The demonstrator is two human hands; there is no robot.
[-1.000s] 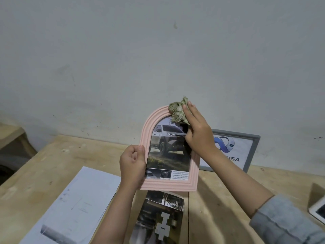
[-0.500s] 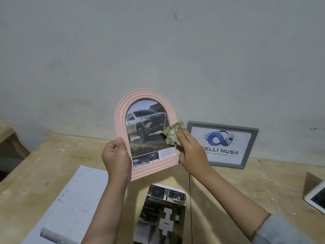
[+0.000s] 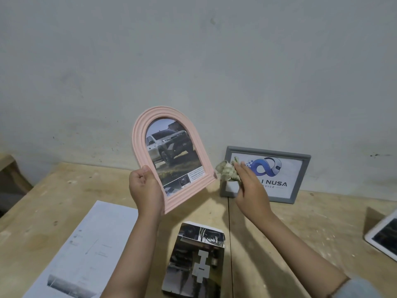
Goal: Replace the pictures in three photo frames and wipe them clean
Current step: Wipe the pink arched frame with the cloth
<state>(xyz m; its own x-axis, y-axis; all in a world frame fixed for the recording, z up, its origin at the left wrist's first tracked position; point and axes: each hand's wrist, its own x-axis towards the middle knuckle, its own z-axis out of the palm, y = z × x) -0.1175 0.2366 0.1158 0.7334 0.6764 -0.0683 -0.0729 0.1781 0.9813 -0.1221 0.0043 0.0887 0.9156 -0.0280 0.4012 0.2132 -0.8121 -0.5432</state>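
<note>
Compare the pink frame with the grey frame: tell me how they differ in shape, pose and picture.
The pink frame is arched on top; the grey frame is rectangular. The pink frame is held up, tilted, by the left hand; the grey frame stands on the table against the wall. The pink frame shows a truck; the grey frame shows a blue logo with lettering. Both hold pictures.

The pink arched frame is held above the table, tilted to the left, with a picture of a silver pickup truck inside. The grey rectangular frame stands at the far edge of the table against the wall, with a blue logo picture. A crumpled green-white cloth is in the air between both frames
</note>
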